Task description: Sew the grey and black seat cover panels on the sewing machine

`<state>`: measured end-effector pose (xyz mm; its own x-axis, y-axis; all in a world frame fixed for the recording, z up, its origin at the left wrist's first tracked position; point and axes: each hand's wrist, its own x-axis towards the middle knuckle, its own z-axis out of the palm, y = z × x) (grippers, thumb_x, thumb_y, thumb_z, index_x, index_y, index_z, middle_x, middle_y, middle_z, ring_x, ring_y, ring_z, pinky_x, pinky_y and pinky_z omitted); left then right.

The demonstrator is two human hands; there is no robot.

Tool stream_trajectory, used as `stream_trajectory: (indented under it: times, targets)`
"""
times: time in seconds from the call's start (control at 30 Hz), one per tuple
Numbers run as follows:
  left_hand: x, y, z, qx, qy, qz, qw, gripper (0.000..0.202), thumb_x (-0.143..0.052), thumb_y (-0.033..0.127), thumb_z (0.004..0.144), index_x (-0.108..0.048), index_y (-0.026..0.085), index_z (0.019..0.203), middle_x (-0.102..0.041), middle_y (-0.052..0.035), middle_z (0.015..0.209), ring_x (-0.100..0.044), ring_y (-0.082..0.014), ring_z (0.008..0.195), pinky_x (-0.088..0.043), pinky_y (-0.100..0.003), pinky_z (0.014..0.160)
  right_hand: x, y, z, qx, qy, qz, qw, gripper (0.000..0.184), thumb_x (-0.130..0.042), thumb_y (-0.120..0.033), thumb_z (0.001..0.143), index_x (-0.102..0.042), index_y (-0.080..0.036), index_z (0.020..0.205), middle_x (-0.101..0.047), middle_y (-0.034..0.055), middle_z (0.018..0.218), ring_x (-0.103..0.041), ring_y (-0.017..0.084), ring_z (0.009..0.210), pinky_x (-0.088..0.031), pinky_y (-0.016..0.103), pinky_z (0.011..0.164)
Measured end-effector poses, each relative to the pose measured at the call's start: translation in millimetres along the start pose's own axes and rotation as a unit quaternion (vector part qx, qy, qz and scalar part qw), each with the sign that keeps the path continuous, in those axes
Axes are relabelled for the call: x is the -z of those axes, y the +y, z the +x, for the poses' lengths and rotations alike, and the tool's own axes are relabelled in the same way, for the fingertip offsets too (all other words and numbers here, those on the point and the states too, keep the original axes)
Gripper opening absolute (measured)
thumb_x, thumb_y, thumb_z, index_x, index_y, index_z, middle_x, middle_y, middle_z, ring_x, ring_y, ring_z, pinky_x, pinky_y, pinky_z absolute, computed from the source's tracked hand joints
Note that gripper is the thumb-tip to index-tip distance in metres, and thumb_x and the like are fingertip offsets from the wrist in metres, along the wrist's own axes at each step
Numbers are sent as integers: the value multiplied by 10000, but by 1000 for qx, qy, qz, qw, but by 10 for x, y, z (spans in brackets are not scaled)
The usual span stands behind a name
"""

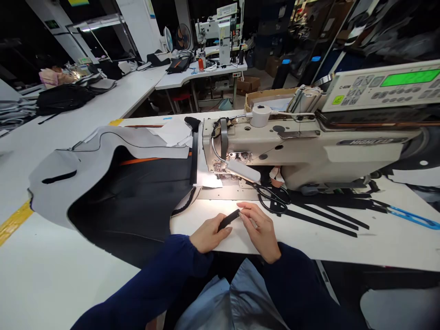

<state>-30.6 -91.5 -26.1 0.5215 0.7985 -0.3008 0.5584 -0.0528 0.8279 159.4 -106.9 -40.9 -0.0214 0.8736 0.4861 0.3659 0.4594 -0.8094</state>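
Navy sleeves [147, 286] nearest. Black strip [228, 220] between hands: left fingers [224, 233] pinch its near end, right fingers [253, 214] lightly nip the far tip. Aligned edges should prevent twisting. Scissors [260, 188] just beyond right fingers.

Place: I am in a sewing workshop with more than one workstation.
My machine: an industrial sewing machine [302, 156] fills the centre right, its button-covered control panel [366, 94] showing a green display at upper right.
Next station: a second sewing machine [224, 48] stands on a white table [185, 81] at upper centre.
My materials: a large grey and black fabric piece [137, 197] spreads across the left of centre; black strips [321, 223] lie at lower right.
My cutters: scissors [261, 188] rest right of centre.
Stock: stacked pieces [15, 110] pile up along the left edge.
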Motion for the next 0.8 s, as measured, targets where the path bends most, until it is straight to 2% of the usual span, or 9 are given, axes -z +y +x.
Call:
stream_trajectory:
  times: [0.07,0.13,0.3,0.43,0.57,0.67,0.73,0.8]
  targets:
    - [-4,-10,2,-2,-3,11,1000,267,-418,415,917,-516,174,980,-548,3,819,-494,-141,748,-387,-272,719,-20,12,-7,8,3,14,1000,141,-485,-169,942,-617,-187,896,-640,71,992,-603,184,930,-497,324,819]
    - [-16,-1,7,-21,17,29,999,262,-385,386,934,-534,173,965,-548,-5,818,-498,-143,752,-389,-276,721,-39,29,-19,-3,9,21,1000,145,-495,-169,937,-622,-185,869,-640,63,939,-606,172,878,-505,309,776]
    - [-71,76,40,-102,169,50,979,266,-457,350,924,-622,156,845,-527,-43,849,-511,-153,802,-403,-277,725,-114,15,-35,-48,21,68,996,142,-521,-208,923,-623,-181,827,-621,61,908,-599,148,766,-527,268,650]
    - [-44,94,33,-110,222,-24,968,151,-581,278,866,-663,161,916,-579,-23,791,-532,-122,709,-416,-241,662,-170,-69,-30,-51,32,94,994,135,-536,-208,915,-611,-185,805,-620,52,889,-599,143,757,-525,256,639]
    - [224,112,-62,-119,245,18,962,130,-591,249,858,-662,157,799,-614,-14,758,-548,-114,699,-407,-226,649,-206,-101,67,-7,-10,68,998,149,-481,-201,947,-589,-184,846,-609,55,899,-590,151,797,-512,277,697]
    - [565,181,-69,-118,279,50,952,129,-599,259,847,-677,165,807,-631,-7,776,-561,-114,714,-407,-222,666,-304,1,280,69,-74,-62,993,183,-412,-182,965,-573,-165,878,-588,109,1061,-565,194,959,-486,339,832]
    - [772,232,30,-108,300,76,945,131,-600,261,833,-678,164,792,-615,3,755,-540,-104,672,-394,-220,638,-425,129,453,138,-120,-185,966,201,-395,-159,952,-577,-138,870,-534,162,1206,-506,249,1108,-451,390,916]
    - [908,251,219,-91,296,118,943,117,-604,228,807,-672,163,737,-600,5,751,-535,-104,677,-394,-222,648,-570,277,595,200,-158,-290,923,219,-382,-110,928,-599,-107,894,-532,188,1200,-477,277,1144,-429,417,945]
